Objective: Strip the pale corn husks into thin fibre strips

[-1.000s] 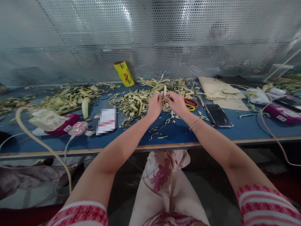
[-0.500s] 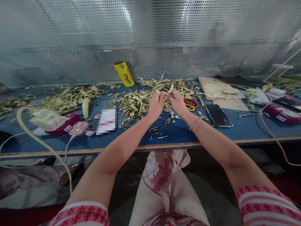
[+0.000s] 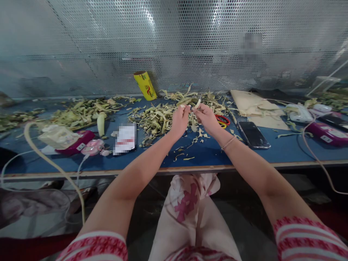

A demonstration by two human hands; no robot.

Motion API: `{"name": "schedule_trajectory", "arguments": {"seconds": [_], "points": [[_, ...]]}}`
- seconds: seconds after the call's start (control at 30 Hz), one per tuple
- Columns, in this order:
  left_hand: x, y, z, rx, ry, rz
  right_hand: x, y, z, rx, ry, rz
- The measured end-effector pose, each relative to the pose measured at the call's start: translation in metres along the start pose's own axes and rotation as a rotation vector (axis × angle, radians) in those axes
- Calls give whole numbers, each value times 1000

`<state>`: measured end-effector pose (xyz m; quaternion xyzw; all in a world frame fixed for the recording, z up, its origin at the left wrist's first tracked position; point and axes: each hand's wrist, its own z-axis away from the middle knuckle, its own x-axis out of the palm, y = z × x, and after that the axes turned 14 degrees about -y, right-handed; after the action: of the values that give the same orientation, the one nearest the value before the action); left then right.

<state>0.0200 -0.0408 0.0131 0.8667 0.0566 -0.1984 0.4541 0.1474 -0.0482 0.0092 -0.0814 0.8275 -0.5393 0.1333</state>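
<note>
Pale green stalk (image 3: 197, 104) is being pinched between the fingertips of both hands above the far middle of the blue worktop (image 3: 206, 152). The left hand (image 3: 179, 121) is being kept clenched on its near end, and the right hand (image 3: 207, 117) is gripping the strip just beside it, the two hands almost touching. Compared with a second ago, when the piece was being held upright between the thumbs, it is now being tilted over to the right, and a thin strip is being drawn away from it; the peeling is judged to be under way, not finished.

Directly beneath and beyond the hands, a heap of peelings (image 3: 157, 119) is being left loose on the worktop, with a second heap (image 3: 81, 112) lying to the far left. No bowl, tray or basket is being shown; the trimmings are being gathered nowhere but on the bare surface. A yellow tube (image 3: 145, 85) is leaning against the perforated metal screen (image 3: 174, 43) at the far edge. Red and yellow bands (image 3: 223, 120) are lying just right of the right hand, with a dark phone (image 3: 253, 134) further right.
</note>
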Motion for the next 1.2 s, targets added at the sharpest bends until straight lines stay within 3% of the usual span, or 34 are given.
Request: {"name": "schedule_trajectory", "arguments": {"seconds": [0.13, 0.3, 0.47, 0.63, 0.9, 1.2], "points": [[4, 3, 3, 4, -38, 87, 0, 0, 0, 60, 37, -50], [3, -8, -2, -82, -72, 220, -2, 1, -1, 72, 9, -130], [-1, -18, -7, -116, -180, 386, -10, 3, 0, 66, 18, -150], [0, -20, -8, -129, -274, 494, -17, 1, 2, 151, 70, -183], [-3, -17, -8, -130, -329, 653, -21, -2, 2, 185, -3, -299], [-6, -23, -7, -285, -450, 712, -21, 1, 0, 109, -20, -104]]}}
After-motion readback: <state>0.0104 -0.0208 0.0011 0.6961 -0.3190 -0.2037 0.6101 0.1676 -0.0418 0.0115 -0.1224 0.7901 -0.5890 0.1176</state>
